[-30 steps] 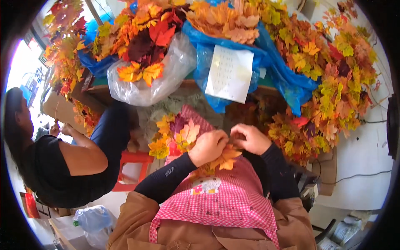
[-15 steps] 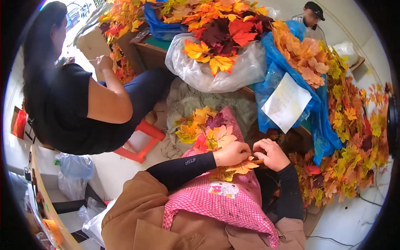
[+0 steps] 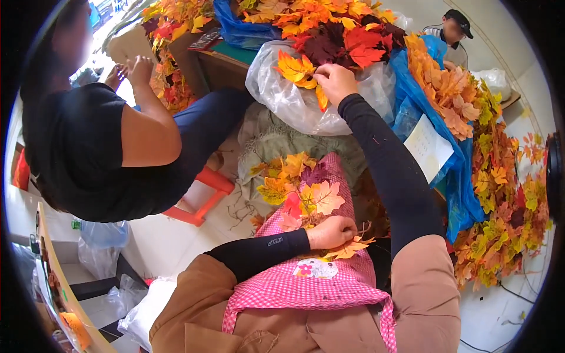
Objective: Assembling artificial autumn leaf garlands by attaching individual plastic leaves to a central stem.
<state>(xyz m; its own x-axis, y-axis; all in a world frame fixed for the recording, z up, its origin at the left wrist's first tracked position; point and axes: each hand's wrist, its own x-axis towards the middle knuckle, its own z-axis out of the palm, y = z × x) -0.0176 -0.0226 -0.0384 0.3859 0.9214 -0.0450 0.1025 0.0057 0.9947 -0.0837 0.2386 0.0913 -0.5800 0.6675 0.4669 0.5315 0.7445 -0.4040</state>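
Observation:
My left hand [image 3: 331,232] is closed over my lap around the stem of an artificial maple leaf garland [image 3: 327,197]. Its yellow, pink, orange and dark purple leaves spread beyond the hand, and a pale orange leaf [image 3: 348,249] pokes out below the fingers. Under it lies my pink checked apron [image 3: 265,296]. Stretched forward, my right hand [image 3: 338,83] has its fingers pinched on an orange-yellow artificial maple leaf [image 3: 294,69] at the front of a clear plastic bag [image 3: 297,115]. Red and dark purple leaves [image 3: 360,47] are heaped behind it.
Blue plastic bags [image 3: 462,194] with peach leaves [image 3: 441,82] and a handwritten paper sheet [image 3: 428,147] are on the right. Long leaf garlands [image 3: 500,229] hang beyond them. A person in black [image 3: 88,147] sits at left by a red stool [image 3: 203,197]; another person [image 3: 453,35] is at back right.
My right hand has left the garland on my lap and reached forward to the orange-yellow leaf at the bag. The left hand stays on the stem. The seated person has shifted slightly.

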